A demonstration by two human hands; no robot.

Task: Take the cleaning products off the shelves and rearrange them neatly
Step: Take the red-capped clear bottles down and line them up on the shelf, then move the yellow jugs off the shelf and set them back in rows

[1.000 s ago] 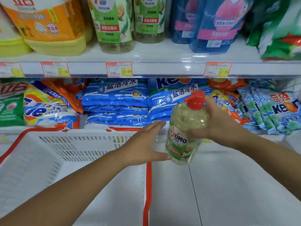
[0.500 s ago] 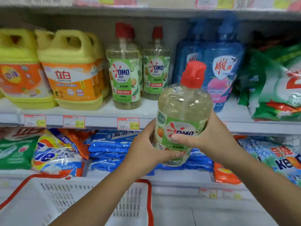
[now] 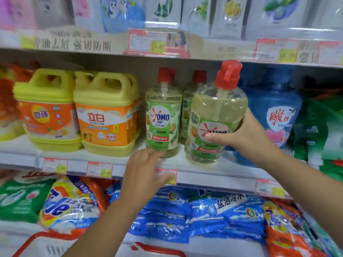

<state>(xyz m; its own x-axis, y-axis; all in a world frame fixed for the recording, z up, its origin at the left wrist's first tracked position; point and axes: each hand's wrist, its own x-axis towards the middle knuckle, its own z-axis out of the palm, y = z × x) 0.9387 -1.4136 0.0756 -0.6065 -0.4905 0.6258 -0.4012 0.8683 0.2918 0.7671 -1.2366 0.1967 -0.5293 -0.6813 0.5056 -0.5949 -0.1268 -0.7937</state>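
My right hand (image 3: pixel 246 134) grips a clear OMO bottle (image 3: pixel 215 115) with a red cap and a green label, upright at the front of the middle shelf (image 3: pixel 204 167). Whether its base touches the shelf I cannot tell. Two matching OMO bottles stand to its left: one in front (image 3: pixel 163 112) and one behind (image 3: pixel 191 101). My left hand (image 3: pixel 146 169) is open, fingers straight, at the shelf's front edge just below the front OMO bottle.
Yellow detergent jugs (image 3: pixel 105 114) stand left of the bottles, a blue refill pouch (image 3: pixel 274 119) to the right. Detergent bags (image 3: pixel 194 216) fill the shelf below. A white basket with a red rim (image 3: pixel 46 243) sits at bottom left. Price tags line the shelf edges.
The bottle rose from beside the basket to the middle shelf. My left hand let go of it and now lies open at the shelf edge. The view tilted upward.
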